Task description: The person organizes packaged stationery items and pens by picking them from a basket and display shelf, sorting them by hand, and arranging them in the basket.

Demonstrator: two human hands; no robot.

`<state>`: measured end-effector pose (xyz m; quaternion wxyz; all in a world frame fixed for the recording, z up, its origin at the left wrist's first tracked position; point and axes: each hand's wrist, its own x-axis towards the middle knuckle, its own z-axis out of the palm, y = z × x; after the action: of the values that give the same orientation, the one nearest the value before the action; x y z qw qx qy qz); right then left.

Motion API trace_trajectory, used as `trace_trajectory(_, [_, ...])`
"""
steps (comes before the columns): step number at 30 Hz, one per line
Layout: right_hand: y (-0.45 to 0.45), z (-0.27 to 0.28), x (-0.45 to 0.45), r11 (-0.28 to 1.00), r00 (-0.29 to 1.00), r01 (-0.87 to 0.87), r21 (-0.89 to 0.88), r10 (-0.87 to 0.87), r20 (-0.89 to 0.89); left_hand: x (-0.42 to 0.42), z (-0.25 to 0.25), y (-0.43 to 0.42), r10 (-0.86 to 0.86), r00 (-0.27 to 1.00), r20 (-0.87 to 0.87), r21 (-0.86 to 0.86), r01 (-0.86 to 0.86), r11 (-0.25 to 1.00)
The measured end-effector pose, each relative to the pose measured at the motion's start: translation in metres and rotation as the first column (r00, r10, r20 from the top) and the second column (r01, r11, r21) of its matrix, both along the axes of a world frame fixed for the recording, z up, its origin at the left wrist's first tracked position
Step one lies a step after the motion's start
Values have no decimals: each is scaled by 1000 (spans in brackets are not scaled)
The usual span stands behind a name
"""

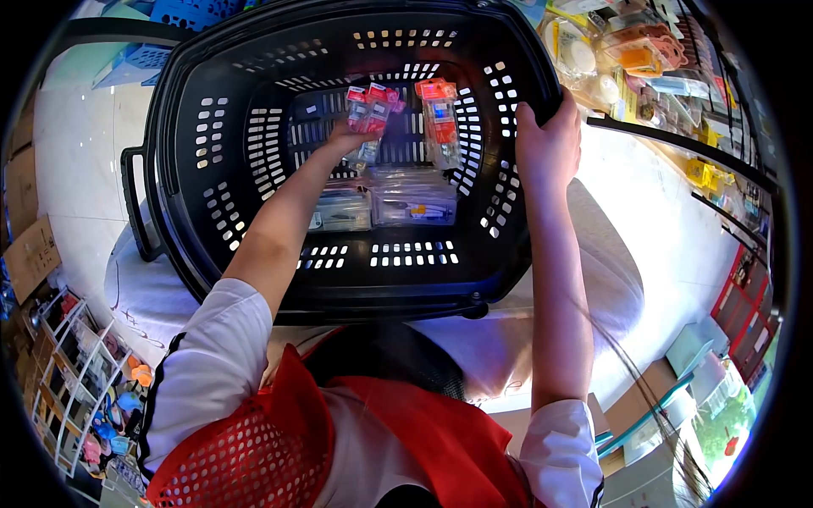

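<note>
A large black plastic shopping basket [339, 296] with slotted walls fills the upper middle of the head view. Down inside it, my left hand [345, 138] is closed on small blister packs [370, 108] with red and white header cards. My right hand [550, 144] grips the basket's right rim, thumb on the inner side. Another group of red-carded packs [439, 123] lies to the right on the basket floor. Nearer to me, clear flat plastic packages [413, 199] are stacked in two groups. My left fingertips are partly hidden by the packs.
Shelves of packaged goods [652, 59] stand at the upper right. A white wire rack [80, 381] with small items is at the lower left, near cardboard boxes [32, 258]. Blue plastic baskets [190, 10] are at the top left. Pale tiled floor [80, 169] shows on both sides.
</note>
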<state>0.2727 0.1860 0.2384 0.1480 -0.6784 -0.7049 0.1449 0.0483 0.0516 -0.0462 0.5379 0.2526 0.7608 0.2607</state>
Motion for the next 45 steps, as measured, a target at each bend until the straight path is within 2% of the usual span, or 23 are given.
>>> trace_trajectory(2, [1, -1, 0, 1000, 1000, 2, 3, -2, 0, 3, -15, 0, -15, 997, 74, -24, 17, 1000])
trace_trajectory(4, [0, -2, 0, 1000, 1000, 5, 18, -5, 9, 14, 20, 11, -105, 987, 119, -122, 119, 985])
trace_trajectory(7, [-1, 0, -1, 1000, 1000, 5, 15, -5, 22, 24, 67, 22, -329, 944, 15, -50, 330, 943])
trace_trajectory(10, [-1, -1, 0, 1000, 1000, 3, 25, -4, 23, 18, 47, 27, -500, 862, 85, -3, 502, 865])
trace_trajectory(13, [-2, -3, 0, 998, 1000, -12, 55, 11, 21, 14, 41, 31, -444, 827, 345, -135, 512, 849])
trace_trajectory(16, [-1, -3, 0, 999, 1000, -6, 42, 5, 18, 13, 36, 27, -554, 815, 172, -77, 571, 817])
trace_trajectory(19, [0, 0, -2, 999, 1000, -2, 41, 1, 28, 3, 41, 24, -531, 839, 123, -1, 535, 845])
trace_trajectory(20, [0, -1, -3, 999, 999, 2, 49, -4, 41, -4, 44, 26, -551, 832, 73, -74, 555, 828])
trace_trajectory(23, [1, -3, -4, 996, 998, 6, 84, -11, 57, -23, 69, 19, -446, 893, 50, 22, 446, 895])
trace_trajectory(24, [-1, 2, -7, 999, 1000, 4, 37, -5, 14, -24, 83, 17, -382, 917, 113, 27, 382, 924])
trace_trajectory(27, [-11, -12, -19, 910, 990, -136, 392, 105, 98, -21, 138, 11, -271, 909, 317, 67, 264, 962])
trace_trajectory(29, [-35, -11, -38, 875, 956, -233, 424, 286, -64, -12, 194, 2, -188, 883, 430, 170, 126, 977])
trace_trajectory(31, [-68, -9, -56, 947, 868, -221, 233, 300, -395, -4, 243, -14, -42, 774, 632, 200, -110, 974])
trace_trajectory(32, [-84, -11, -63, 972, 767, -224, 69, 220, -603, 1, 262, -24, 40, 707, 706, 186, -240, 953])
trace_trajectory(33, [-97, 19, -66, 821, 432, -474, -319, -98, -896, 4, 276, -34, 46, 671, 740, 228, -316, 921])
trace_trajectory(34, [-106, 17, -71, 721, 266, -614, -322, -196, -944, 8, 284, -43, 88, 667, 740, 233, -376, 897])
trace_trajectory(35, [-117, 19, -69, 568, 281, -664, -486, -414, -866, 13, 291, -52, 125, 661, 740, 243, -436, 867])
trace_trajectory(37, [-126, 20, -67, 591, 249, -702, -399, -321, -914, 28, 310, -73, 188, 621, 761, 247, -545, 802])
trace_trajectory(40, [-124, 46, -62, 621, 41, -709, -334, -436, -899, 41, 326, -93, -12, 342, 939, 262, -695, 670])
trace_trajectory(41, [-119, 61, -61, 634, 16, -651, -417, -539, -842, 47, 329, -97, 146, 341, 929, 214, -816, 537])
trace_trajectory(43, [-87, 54, -41, 637, -21, -684, -355, -504, -863, 36, 305, -104, 57, 319, 946, 241, -810, 534])
trace_trajectory(44, [-72, 52, -35, 616, -79, -731, -293, -503, -861, 39, 326, -104, 163, 380, 911, 233, -797, 557])
trace_trajectory(45, [-59, 51, -26, 480, -175, -870, -116, -520, -836, 41, 333, -103, 161, 493, 855, 331, -757, 563])
